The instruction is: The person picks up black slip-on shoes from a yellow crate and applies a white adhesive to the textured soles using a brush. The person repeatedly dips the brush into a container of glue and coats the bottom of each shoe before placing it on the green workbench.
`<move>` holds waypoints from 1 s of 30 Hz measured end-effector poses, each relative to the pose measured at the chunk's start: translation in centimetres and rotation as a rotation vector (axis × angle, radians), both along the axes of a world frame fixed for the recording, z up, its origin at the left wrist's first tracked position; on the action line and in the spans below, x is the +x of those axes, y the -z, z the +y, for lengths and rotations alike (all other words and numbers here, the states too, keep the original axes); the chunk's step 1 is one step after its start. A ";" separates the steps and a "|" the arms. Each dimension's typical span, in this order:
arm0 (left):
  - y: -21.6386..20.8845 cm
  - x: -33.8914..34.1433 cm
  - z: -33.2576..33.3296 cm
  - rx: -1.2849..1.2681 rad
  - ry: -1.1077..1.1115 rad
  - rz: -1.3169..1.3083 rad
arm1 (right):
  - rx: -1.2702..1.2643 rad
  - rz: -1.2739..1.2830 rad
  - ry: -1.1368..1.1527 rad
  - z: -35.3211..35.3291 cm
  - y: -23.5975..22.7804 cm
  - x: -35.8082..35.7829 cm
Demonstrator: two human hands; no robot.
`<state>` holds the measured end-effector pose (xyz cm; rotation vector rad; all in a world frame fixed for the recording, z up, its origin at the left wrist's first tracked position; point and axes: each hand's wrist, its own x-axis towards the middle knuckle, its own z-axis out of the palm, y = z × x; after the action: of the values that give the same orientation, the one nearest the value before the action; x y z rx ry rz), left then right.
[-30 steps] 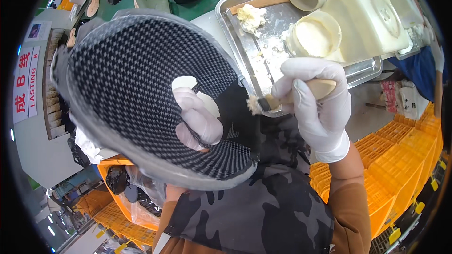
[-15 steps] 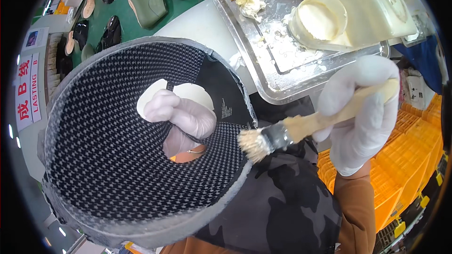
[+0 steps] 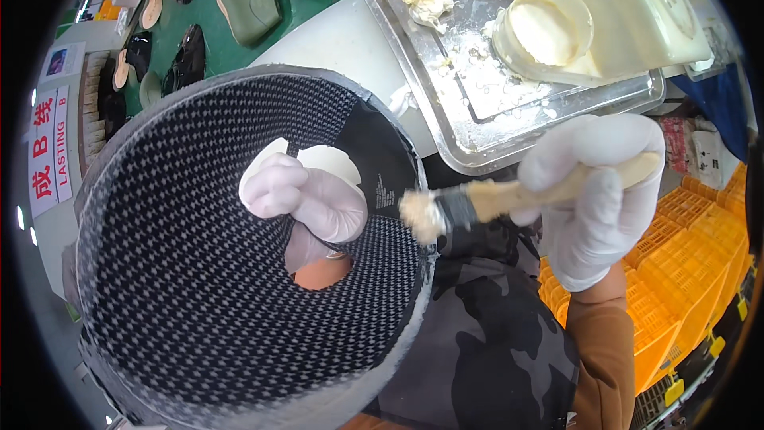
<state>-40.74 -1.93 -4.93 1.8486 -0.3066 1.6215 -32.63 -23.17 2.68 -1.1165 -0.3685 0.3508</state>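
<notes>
A large shoe or boot upper [image 3: 191, 271], lined in black-and-grey houndstooth fabric with a grey rim, gapes toward me on the left. Through its lower hole comes my left hand [image 3: 306, 199], white-gloved, its fingers curled closed over the upper's inner edge. White stiff-looking pieces [image 3: 333, 161] show on both sides of those fingers; whether they join is hidden. My gloved right hand [image 3: 597, 199] grips the wooden handle of a flat brush [image 3: 493, 197]. The brush's pale, white-smeared bristles are at the right rim of the upper, and contact cannot be made out.
Beyond the upper, a metal tray [image 3: 469, 147] holds a cut-open plastic jug [image 3: 629, 24], a cup of white paste [image 3: 549, 28] and a dried lump [image 3: 427, 1]. Shoe parts, including a green wedge upper [image 3: 245, 9], lie on a green surface. Orange crates [image 3: 676, 263] stand at right.
My right hand and the brush have shifted slightly left, with the bristles now a little higher at the upper's rim. The left hand keeps its grip, shifted slightly right.
</notes>
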 end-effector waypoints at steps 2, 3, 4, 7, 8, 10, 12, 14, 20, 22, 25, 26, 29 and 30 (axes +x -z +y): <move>0.5 0.0 -0.2 -0.049 -0.061 -0.002 | 0.009 0.124 -0.040 0.1 -0.9 -0.5; 0.9 -0.5 0.2 -0.046 -0.064 0.037 | 0.020 0.156 -0.067 0.2 -0.9 -0.7; 0.4 -0.9 0.2 -0.023 -0.066 0.079 | 0.051 0.193 -0.094 -0.1 -1.1 -1.0; -0.8 -1.2 0.4 0.081 -0.106 0.170 | 0.168 0.246 -0.217 -0.9 -0.1 -1.2; -0.9 -1.0 0.2 0.063 -0.136 0.183 | 0.209 0.265 -0.254 -1.1 0.4 -1.2; -1.2 -0.8 0.2 0.080 -0.135 0.203 | 0.144 0.183 -0.248 -1.1 1.3 -1.2; -1.2 -0.9 0.6 0.129 -0.098 0.152 | 0.081 0.058 -0.280 -0.9 2.3 -0.7; -0.6 0.4 0.5 0.151 -0.042 -0.038 | 0.042 -0.044 -0.214 -0.5 2.8 -0.9; 0.1 0.9 0.3 0.136 0.014 -0.180 | -0.154 -0.310 -0.097 0.8 3.4 0.2; 0.1 0.7 0.1 0.122 0.024 -0.146 | -0.158 -0.398 -0.040 1.4 3.9 0.8; 0.2 0.5 0.0 0.091 0.066 -0.091 | -0.094 -0.486 0.055 2.9 4.7 1.5; 0.3 0.6 -0.1 0.086 0.083 -0.112 | -0.069 -0.499 0.073 3.4 4.9 1.8; 1.0 -0.5 2.8 0.029 0.248 0.057 | -0.011 -0.513 0.111 4.6 5.0 2.8; 1.5 -1.0 3.1 -0.016 0.202 0.086 | 0.005 -0.514 0.127 4.8 5.0 3.1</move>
<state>-41.71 1.22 -6.45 1.8063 -0.4269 1.4006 -29.49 -18.40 -2.28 -1.2127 -0.7451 -0.0567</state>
